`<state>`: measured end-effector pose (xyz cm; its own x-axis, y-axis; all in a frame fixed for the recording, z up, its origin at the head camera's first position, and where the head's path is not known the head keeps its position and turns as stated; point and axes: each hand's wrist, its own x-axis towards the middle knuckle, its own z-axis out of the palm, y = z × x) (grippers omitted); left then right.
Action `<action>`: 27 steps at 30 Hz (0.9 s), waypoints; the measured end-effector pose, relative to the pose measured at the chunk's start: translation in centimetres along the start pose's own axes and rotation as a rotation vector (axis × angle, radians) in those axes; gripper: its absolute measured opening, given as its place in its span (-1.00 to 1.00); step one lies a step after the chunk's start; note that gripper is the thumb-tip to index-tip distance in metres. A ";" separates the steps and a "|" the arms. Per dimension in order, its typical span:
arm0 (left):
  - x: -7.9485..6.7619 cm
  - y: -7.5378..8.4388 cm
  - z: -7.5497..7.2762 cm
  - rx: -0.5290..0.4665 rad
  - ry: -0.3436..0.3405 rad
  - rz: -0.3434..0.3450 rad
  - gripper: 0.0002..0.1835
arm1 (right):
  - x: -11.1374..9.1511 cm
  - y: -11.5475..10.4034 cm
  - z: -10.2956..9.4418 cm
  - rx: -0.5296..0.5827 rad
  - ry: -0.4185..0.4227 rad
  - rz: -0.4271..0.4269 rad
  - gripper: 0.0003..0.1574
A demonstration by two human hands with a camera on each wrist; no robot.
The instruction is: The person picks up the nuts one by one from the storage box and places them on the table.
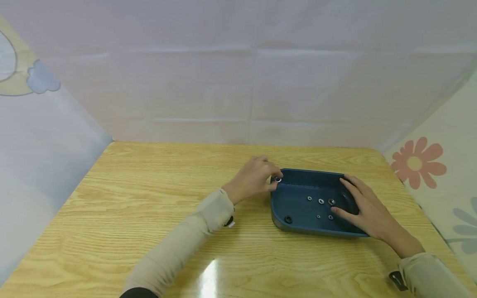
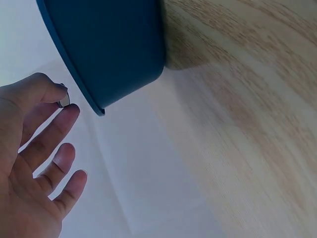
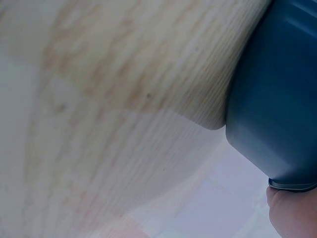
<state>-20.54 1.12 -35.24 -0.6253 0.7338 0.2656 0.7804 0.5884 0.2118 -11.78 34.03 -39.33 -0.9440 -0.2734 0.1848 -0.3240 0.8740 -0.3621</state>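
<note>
A dark blue tray (image 1: 302,213) lies on the table with several small metal nuts and washers on its floor. At its far left corner my left hand (image 1: 257,176) pinches a silver nut (image 2: 64,101) between thumb and index finger, just above the rim; the other fingers are loosely spread. My right hand (image 1: 367,207) rests over the tray's right end, fingers stretched toward the far right corner. Its thumb reaches inside, beside a larger nut (image 1: 331,202). A black ring-shaped piece (image 1: 288,219) sits in the near left corner.
The wood-grain table (image 1: 141,198) extends left and in front of the tray. A pale sheet (image 1: 193,91) hangs behind the table's far edge. To the right stands a flower-patterned cloth (image 1: 447,194). Dark straps show at both wrists.
</note>
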 end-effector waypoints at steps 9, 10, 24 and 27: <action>-1.0 -1.2 -0.4 -0.002 0.038 -0.006 -0.78 | 0.0 0.1 0.0 0.002 0.001 -0.007 0.23; -1.2 -1.3 -0.4 0.001 0.042 -0.008 -0.78 | 0.0 0.1 0.0 0.001 0.002 -0.008 0.24; -2.6 -3.0 -1.0 0.000 0.079 -0.014 -0.82 | 0.0 -0.1 0.1 0.004 0.001 -0.007 0.24; -3.0 -3.2 -1.2 -0.002 0.087 -0.023 -0.81 | 0.0 0.0 0.1 0.002 0.004 -0.008 0.24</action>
<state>-21.20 -3.35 -35.63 -0.6411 0.6875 0.3410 0.7656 0.6041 0.2212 -11.77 33.93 -39.45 -0.9412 -0.2787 0.1911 -0.3315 0.8712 -0.3621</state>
